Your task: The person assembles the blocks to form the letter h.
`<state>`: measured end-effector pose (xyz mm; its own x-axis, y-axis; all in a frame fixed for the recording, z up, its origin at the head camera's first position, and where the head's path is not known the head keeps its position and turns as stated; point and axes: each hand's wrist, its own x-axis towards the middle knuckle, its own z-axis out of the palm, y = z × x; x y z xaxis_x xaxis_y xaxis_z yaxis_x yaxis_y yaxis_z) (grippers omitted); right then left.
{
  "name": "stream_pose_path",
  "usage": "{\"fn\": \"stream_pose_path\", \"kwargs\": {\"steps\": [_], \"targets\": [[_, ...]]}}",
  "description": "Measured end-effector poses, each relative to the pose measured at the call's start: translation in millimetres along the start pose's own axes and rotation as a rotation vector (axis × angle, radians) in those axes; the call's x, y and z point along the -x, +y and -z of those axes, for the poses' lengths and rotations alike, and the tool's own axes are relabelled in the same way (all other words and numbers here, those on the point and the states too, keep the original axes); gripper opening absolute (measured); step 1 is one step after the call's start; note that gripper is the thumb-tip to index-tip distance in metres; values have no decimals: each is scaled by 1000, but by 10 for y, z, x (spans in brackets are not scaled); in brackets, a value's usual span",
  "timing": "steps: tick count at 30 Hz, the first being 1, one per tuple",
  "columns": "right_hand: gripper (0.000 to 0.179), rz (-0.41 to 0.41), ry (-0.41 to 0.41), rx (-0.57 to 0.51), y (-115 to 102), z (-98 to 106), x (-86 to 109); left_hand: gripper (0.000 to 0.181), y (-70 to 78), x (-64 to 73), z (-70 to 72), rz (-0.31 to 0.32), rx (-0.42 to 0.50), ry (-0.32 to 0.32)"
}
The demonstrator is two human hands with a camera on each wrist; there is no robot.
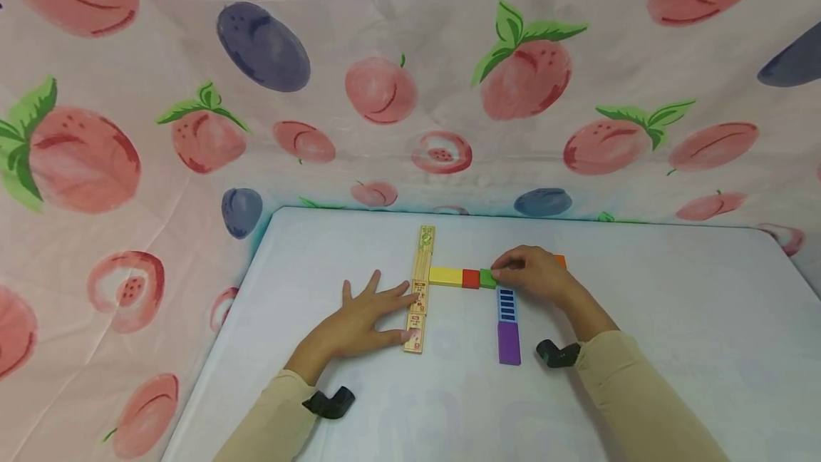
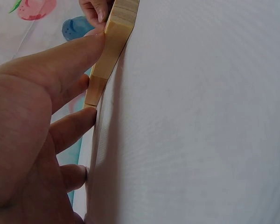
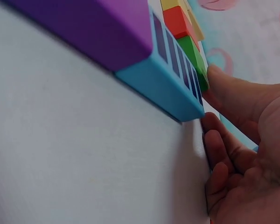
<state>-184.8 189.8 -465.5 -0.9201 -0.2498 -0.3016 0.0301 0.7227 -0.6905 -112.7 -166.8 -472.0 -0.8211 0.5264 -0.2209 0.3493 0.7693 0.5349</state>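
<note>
My left hand (image 1: 360,319) is spread, its fingertips and thumb resting on a straight column of light wooden blocks (image 1: 421,262) with printed faces. From that column a row runs right: a yellow block (image 1: 446,276), a red block (image 1: 471,279) and a green block (image 1: 487,278). My right hand (image 1: 532,273) pinches the green block at its right end; in the right wrist view the thumb lies against it and the other fingers curl by the table. Just below this hand, a blue block with dark rectangles (image 1: 507,305) meets a purple block (image 1: 509,344) end to end.
Part of an orange block (image 1: 560,261) shows behind the right hand, mostly hidden. All of this lies on a white table (image 1: 693,305), whose far edge meets a fruit-patterned cloth (image 1: 398,27). Black wrist mounts (image 1: 330,403) stick out beside both sleeves.
</note>
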Motion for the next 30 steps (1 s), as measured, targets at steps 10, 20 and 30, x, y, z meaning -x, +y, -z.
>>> {"fn": "stream_pose_path", "kwargs": {"steps": [10, 20, 30], "targets": [[21, -5, 7, -9, 12, -19, -20, 70, 4, -1, 11, -6, 0, -1], [21, -10, -1, -24, -7, -11, -10, 70, 15, 3, 11, 2, 0, -3], [21, -10, -5, -15, -10, -8, -5, 70, 7, -2, -1, 1, 2, 1]]}}
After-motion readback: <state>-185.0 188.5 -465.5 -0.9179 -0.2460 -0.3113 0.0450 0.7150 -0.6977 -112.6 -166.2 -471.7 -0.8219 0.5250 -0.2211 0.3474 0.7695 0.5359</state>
